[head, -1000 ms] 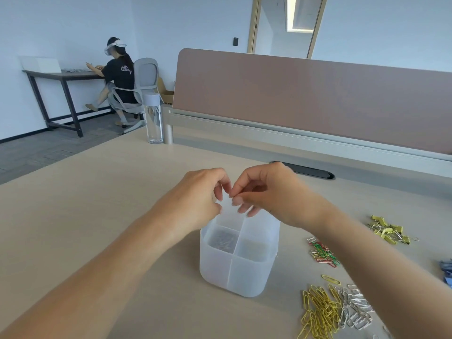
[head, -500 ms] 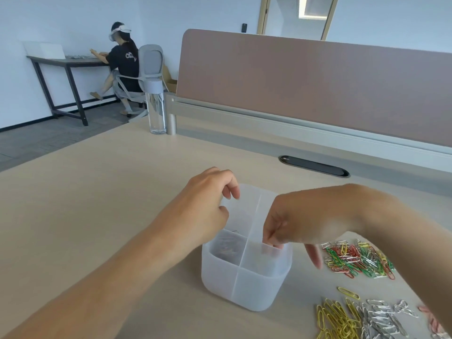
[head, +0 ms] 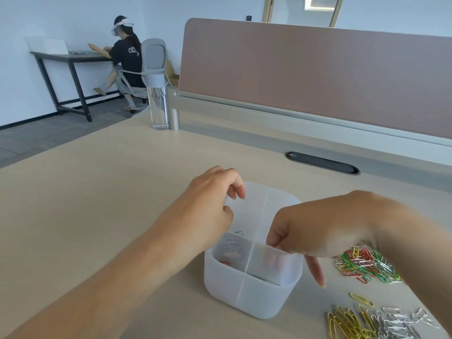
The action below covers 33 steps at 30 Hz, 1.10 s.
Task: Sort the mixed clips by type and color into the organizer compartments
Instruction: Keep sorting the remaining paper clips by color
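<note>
— So, what is the right hand doing?

— I keep my right hand (head: 315, 231) above the near-right cell of the organizer (head: 252, 297). The thumb and some fingers curl down inside it, and one finger is straight, outside the wall. I think it is there to let a clip fall in the correct cell. If a clip is between the fingers, I cannot tell, because the frosted wall blurs them.

— And the other one?

— My left hand (head: 208, 209) hangs over the far-left cell, fingers loosely curled, thumb close to them. If it pinches something small, I cannot see it. I judge it is placed near so that its own drop is short.

— How does the organizer look?

— Translucent white, with rounded corners and a cross divider that makes four cells. It stands on the desk (head: 97, 204) between my forearms. Silver clips (head: 231, 248) lie in the near-left cell, with a red piece (head: 223, 263). The mixed clips (head: 367, 263) lie at its right, and the yellow pile (head: 347, 324) and silver pile (head: 396, 324) are nearer to me.
</note>
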Available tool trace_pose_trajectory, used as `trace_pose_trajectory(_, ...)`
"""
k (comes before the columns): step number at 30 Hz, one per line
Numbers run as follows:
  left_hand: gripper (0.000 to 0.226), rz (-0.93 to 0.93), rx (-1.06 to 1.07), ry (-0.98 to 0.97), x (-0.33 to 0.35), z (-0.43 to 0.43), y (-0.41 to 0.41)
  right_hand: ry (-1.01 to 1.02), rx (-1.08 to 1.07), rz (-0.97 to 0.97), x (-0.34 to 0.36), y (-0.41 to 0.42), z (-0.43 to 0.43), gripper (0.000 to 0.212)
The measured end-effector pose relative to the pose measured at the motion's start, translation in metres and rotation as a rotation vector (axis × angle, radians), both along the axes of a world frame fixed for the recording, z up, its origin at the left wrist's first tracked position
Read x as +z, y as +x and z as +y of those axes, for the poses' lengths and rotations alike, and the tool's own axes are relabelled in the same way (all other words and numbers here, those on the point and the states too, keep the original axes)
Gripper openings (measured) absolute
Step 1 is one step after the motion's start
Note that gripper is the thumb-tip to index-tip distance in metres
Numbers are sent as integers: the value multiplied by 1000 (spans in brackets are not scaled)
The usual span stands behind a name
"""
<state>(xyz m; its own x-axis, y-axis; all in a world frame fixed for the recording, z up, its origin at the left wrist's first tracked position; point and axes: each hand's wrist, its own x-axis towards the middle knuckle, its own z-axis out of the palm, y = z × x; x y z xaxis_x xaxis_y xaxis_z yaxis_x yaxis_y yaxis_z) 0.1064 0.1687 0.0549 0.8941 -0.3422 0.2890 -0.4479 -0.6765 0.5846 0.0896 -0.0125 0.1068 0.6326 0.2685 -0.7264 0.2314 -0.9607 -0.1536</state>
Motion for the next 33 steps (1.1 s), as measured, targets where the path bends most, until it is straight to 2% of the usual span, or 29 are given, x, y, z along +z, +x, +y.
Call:
trace_pose_trajectory(3, 40, 4, 2, 2, 0, 0, 0, -39, 36, -84, -5, 0, -3, 20)
trace_pose_trajectory(7, 40, 2, 1, 1, 0, -1, 1, -57, 29, -92, -7, 0, -3, 19)
trace_pose_trajectory(13, 40, 3, 9, 17, 1, -1, 2, -9, 21, -28, -8, 1, 0, 51)
trace_pose_trajectory(15, 41, 8, 14, 19, 1, -1, 1, 10, 20, -3, -6, 1, 1, 56)
trace_pose_trajectory(19, 41, 10, 18, 22, 1, -2, 1, 73, 23, 59, -2, -3, 2, 50)
trace_pose_trajectory(24, 41, 9, 28, 26, 0, -3, 2, 159, -85, -7, 7, -9, 1, 46)
trace_pose_trajectory(33, 42, 11, 31, 29, 1, -3, 1, 68, -147, 34, 15, -14, 13, 30)
